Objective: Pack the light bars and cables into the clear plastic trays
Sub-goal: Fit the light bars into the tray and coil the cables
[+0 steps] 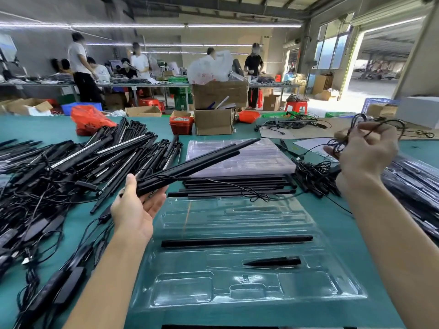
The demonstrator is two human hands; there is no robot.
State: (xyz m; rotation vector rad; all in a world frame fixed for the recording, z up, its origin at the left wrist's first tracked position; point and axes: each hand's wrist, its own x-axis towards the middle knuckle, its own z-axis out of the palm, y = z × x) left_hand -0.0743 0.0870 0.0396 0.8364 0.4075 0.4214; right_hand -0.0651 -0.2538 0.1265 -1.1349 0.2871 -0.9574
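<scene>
A clear plastic tray (237, 295) lies on the green table in front of me. One long black bar (237, 241) and a black ground spike (273, 261) sit in its slots. My left hand (135, 207) grips the near ends of two black light bars (197, 161), which point up and to the right above the table. A thin cable (237, 186) trails from them to the right. My right hand (365, 150), raised at the right, pinches a coiled black cable (349, 136).
A big tangled heap of light bars and cables (71, 167) fills the left of the table. A row of black bars (237, 186) lies behind the tray, with a stack of clear trays (256, 157) beyond. Packed trays (413, 193) are at the right. Boxes and people stand further back.
</scene>
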